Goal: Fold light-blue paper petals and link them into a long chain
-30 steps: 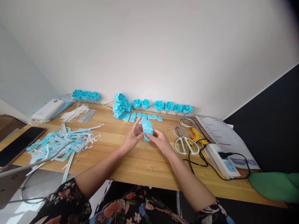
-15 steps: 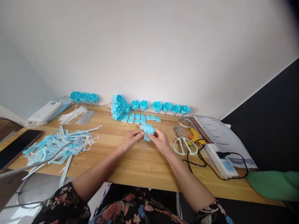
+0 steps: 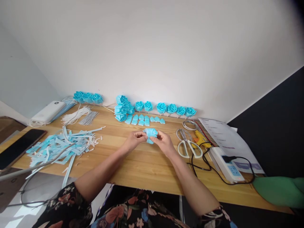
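Both hands meet over the middle of the wooden table (image 3: 142,164), pinching a small light-blue folded flower (image 3: 150,134) between them. My left hand (image 3: 134,141) grips its left side with fingers closed. My right hand (image 3: 163,142) holds its right side, fingers curled round it. Just beyond lies a row of small blue folded petals (image 3: 144,120). Several finished blue roses (image 3: 166,108) line the wall behind.
White-handled scissors (image 3: 187,143), a yellow glue gun (image 3: 200,137) and a white power strip (image 3: 226,164) with black cable lie to the right, beside papers (image 3: 225,136). A heap of blue and white strips (image 3: 61,145), a phone (image 3: 16,148) and a white power bank (image 3: 48,111) lie left.
The left hand's fingers, raised a second ago, have closed onto the blue piece. The piece, first held tall and upright, is now gathered into a compact rounded shape between both hands.
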`<action>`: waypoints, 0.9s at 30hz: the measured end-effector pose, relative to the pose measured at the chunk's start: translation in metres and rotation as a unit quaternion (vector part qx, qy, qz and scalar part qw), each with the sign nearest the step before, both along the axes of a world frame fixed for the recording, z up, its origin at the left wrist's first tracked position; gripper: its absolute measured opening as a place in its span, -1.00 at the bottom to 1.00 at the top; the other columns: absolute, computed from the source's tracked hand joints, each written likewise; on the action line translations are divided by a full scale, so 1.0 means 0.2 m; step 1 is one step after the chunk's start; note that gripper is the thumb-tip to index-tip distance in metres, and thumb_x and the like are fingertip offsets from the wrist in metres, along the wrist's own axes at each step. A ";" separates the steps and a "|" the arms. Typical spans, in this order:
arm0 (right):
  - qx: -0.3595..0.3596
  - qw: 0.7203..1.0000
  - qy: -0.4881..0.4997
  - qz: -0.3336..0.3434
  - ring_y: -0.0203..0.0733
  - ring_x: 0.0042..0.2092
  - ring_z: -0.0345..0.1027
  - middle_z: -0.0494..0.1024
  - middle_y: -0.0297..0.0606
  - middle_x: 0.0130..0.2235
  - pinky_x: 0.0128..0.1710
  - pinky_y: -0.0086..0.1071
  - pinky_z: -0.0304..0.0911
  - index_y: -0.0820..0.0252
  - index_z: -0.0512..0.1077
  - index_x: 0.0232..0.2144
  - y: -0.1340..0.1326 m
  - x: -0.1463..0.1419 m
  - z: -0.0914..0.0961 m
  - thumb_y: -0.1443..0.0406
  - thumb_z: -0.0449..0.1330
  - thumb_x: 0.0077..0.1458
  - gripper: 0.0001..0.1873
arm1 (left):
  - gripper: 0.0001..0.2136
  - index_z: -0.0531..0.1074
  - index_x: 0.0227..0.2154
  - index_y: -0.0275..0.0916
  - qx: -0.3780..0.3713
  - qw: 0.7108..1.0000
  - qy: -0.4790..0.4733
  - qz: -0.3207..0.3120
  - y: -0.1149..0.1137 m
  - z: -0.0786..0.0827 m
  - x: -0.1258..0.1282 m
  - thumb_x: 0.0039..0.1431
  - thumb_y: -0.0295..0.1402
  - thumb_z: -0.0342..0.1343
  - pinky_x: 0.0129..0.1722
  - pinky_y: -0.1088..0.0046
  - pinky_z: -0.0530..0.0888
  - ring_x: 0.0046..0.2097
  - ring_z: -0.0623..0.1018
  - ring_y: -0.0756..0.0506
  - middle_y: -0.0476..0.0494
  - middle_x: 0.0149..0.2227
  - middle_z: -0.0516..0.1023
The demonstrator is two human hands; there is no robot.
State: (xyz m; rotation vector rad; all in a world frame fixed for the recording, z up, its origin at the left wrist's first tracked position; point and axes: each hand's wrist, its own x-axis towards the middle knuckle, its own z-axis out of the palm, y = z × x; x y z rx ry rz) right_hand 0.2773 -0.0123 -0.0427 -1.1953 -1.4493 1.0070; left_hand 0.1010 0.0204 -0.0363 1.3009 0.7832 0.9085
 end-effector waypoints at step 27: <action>0.032 0.994 -0.103 0.021 -0.25 -0.42 0.22 0.41 -0.36 -0.50 -0.37 -0.41 0.14 0.21 0.48 -0.48 -0.01 0.02 0.05 0.11 0.19 0.04 -0.72 | -0.80 0.36 -0.60 -0.30 0.037 0.999 0.022 -0.005 -0.01 0.00 0.01 -0.07 -0.28 0.19 -0.40 0.50 0.27 -0.48 0.33 0.05 0.03 -0.57 0.36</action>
